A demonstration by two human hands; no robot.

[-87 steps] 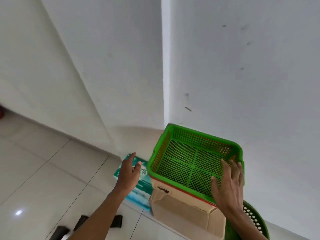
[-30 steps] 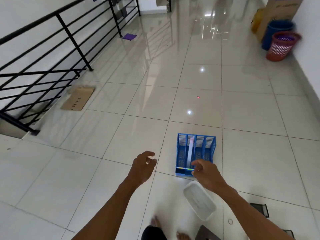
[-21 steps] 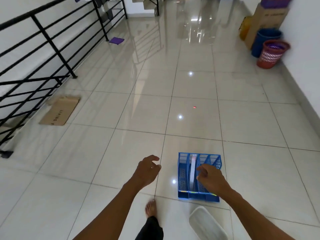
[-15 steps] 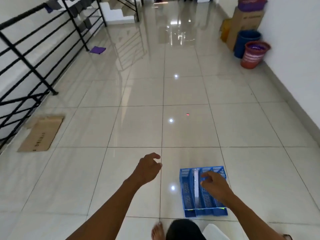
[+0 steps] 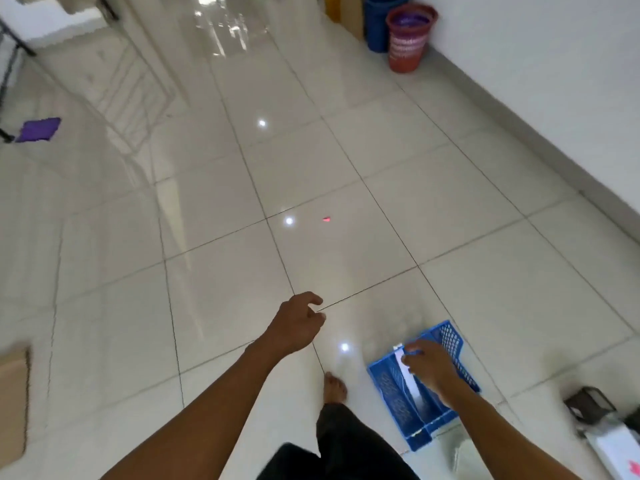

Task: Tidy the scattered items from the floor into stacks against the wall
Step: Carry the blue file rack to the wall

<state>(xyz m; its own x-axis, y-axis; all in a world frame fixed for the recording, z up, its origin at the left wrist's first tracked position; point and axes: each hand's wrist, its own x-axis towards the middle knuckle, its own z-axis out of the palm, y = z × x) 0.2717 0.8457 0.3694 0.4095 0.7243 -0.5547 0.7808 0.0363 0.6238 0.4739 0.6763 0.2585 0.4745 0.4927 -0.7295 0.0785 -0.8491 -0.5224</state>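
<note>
The right grip [image 5: 427,367] pinches a divider of the blue rack [image 5: 398,393] on the floor [image 5: 242,202]; the left grip [image 5: 298,323] hangs loosely curled, empty.

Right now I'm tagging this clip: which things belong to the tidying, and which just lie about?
Job:
blue file rack, under the right hand
left hand, holding nothing

Lying about:
purple item
red basket
cardboard

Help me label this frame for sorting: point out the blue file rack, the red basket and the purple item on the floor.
blue file rack [image 5: 398,393]: head view, left mesh compartment.
red basket [image 5: 406,43]: head view, its patterned side wall.
purple item [image 5: 38,129]: head view, middle of its flat top.
</note>
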